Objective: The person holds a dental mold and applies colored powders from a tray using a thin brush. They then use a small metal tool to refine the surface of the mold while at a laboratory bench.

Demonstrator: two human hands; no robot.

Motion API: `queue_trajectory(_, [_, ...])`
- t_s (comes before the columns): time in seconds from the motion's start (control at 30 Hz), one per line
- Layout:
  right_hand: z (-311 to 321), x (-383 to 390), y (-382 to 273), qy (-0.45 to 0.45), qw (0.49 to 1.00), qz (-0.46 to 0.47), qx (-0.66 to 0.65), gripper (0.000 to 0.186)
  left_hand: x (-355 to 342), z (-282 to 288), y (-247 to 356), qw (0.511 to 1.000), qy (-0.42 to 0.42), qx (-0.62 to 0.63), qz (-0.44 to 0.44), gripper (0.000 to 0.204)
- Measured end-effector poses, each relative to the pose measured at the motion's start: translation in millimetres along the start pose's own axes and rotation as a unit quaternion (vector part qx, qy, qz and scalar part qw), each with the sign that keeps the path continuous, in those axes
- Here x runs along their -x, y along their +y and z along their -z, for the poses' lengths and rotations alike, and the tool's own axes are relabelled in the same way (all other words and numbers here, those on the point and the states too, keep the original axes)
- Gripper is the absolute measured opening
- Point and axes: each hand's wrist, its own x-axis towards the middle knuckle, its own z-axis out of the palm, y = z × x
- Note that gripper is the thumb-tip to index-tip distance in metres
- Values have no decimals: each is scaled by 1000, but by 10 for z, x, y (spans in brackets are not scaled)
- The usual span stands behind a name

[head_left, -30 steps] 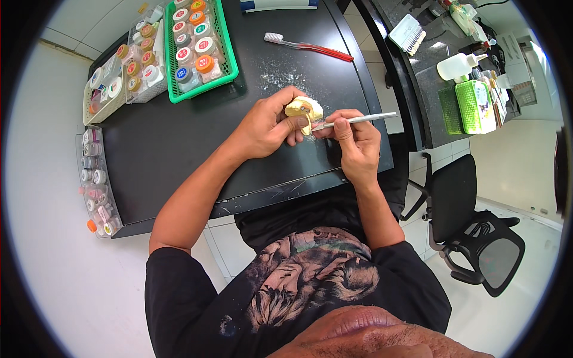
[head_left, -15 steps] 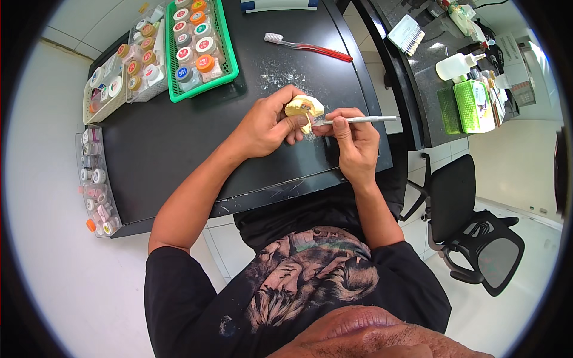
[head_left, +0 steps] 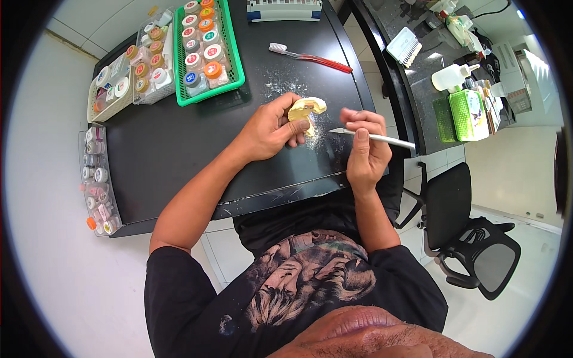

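Observation:
A pale yellow dental cast (head_left: 300, 111), arch-shaped, is gripped between the thumb and fingers of my left hand (head_left: 273, 127) just above the black table. Small darker spots show on its inner side. My right hand (head_left: 368, 143) holds a slim silver craft knife (head_left: 382, 139) like a pen, its pointed blade aimed left. A short gap separates the blade tip from the cast. Whitish powder and crumbs (head_left: 285, 82) are scattered on the tabletop beyond and beneath the cast.
Beyond my hands lies a red-handled toothbrush (head_left: 313, 58). A green basket (head_left: 237, 71) of capped jars stands back left, with more jar trays (head_left: 95, 179) along the left edge. On the right are a dark counter (head_left: 412, 83), a white squeeze bottle (head_left: 452, 77) and a black chair (head_left: 450, 203).
My right hand has drawn the knife away from the cast, to the right, and the knife now slants down to the right. My left hand still grips the cast.

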Motion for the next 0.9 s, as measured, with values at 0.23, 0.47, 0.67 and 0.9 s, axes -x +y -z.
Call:
queue_trajectory(0.23, [119,-252,-160,-148,969,34,197,29,-5,31,-3,1000,-5,1,-6,36])
queue_trajectory(0.47, [93,-276,-203,-240,946,-24,216,23,1,12,5,1000,-7,26,-4,43])
queue_trajectory(0.67, [106,-269,-184,-229,946,2,229,20,1,12,9,1000,-6,29,-4,42])
queue_trajectory(0.9, [205,-152,35,-84,991,-62,-88,34,-13,-7,13,1000,-6,20,-3,43])
